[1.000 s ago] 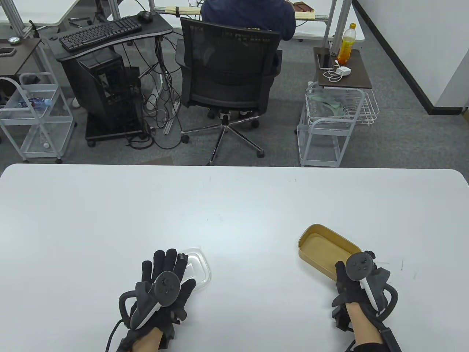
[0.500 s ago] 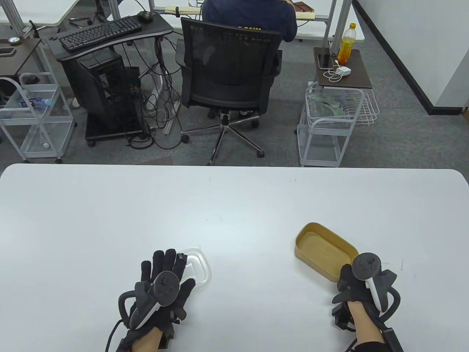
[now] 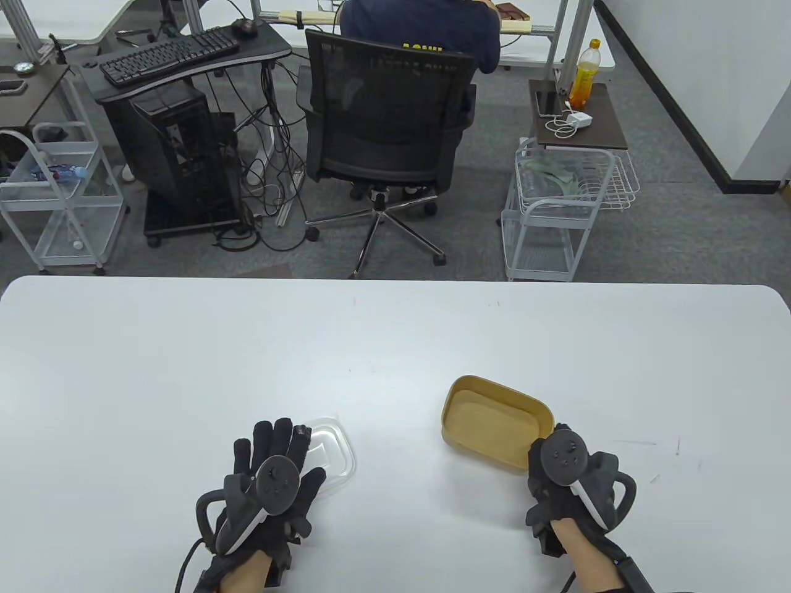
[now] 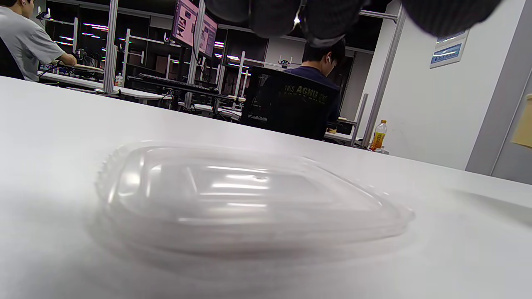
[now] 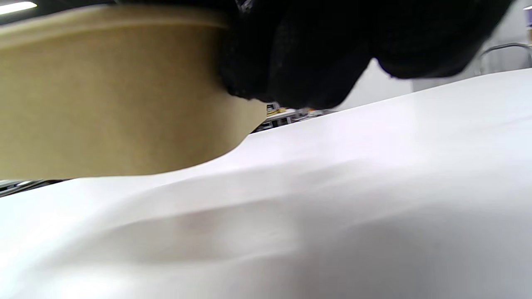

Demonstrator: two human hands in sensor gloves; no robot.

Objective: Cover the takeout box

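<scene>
Two gloved hands low in the frame, box and lid apart on the white table (image 3: 185, 346).

The right hand (image 3: 565, 472) grips the near corner of the open brown takeout box (image 3: 494, 420), lower right of centre. The left hand (image 3: 272, 472), fingers spread flat, hovers over the clear lid (image 3: 330, 448), lower left; contact cannot be told.

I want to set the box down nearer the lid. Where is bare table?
Bare table lies between the clear lid and the brown box, and across the far half toward the table's far edge. It is crowded at the left hand and right hand.
</scene>
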